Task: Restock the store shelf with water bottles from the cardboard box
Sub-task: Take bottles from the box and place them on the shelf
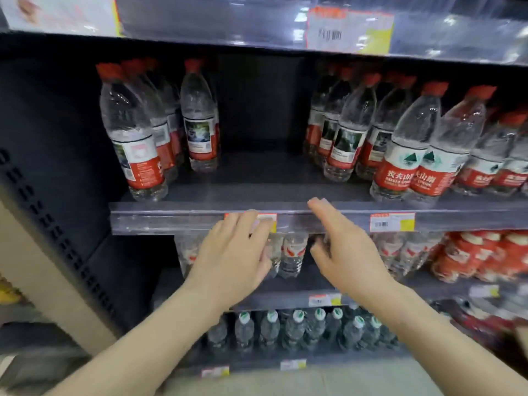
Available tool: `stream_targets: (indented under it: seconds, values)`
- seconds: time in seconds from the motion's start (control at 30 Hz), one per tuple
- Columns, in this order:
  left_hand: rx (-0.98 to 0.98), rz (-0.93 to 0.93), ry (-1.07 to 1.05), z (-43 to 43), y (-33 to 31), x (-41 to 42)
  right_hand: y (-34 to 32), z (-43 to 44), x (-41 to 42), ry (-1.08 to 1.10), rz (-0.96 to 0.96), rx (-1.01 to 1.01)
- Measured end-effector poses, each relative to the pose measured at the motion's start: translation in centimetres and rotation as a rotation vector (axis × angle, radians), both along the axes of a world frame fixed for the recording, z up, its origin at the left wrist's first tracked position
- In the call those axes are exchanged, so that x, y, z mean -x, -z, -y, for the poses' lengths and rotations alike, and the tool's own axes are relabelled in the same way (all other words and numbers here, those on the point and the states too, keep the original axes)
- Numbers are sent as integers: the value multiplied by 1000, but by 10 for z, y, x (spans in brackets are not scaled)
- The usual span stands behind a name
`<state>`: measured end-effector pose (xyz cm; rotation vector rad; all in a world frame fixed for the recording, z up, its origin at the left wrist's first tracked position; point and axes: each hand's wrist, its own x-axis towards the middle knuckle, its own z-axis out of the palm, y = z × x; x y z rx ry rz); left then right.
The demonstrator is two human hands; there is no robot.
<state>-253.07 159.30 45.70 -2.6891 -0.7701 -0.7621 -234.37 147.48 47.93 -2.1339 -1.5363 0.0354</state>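
Note:
A dark store shelf (257, 178) holds red-capped water bottles with red and white labels. One group of bottles (134, 130) stands at its left, with a single bottle (200, 121) beside it. A larger group of bottles (405, 144) fills the right. Between them the shelf floor is bare. My left hand (231, 261) and my right hand (343, 252) hover side by side just below the shelf's front rail (177, 221), fingers apart, holding nothing. The cardboard box is not in view.
Below, a second shelf carries small clear bottles (291, 252) and red packages (483, 255). A lower shelf holds green-capped bottles (297, 330). Price tags (391, 222) hang on the rails. A perforated upright (48, 221) bounds the left side.

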Motion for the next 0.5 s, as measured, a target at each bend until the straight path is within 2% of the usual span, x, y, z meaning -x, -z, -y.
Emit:
stream_targets:
  seconds: [0.23, 0.37, 0.5]
  values:
    - [285, -314, -38, 44, -98, 4, -105, 65, 4, 39, -46, 352]
    - [407, -457, 3, 108, -170, -10, -181, 140, -7, 128, -71, 423]
    - [439, -515, 74, 178, -234, -47, -241, 222, -33, 216, -80, 504]
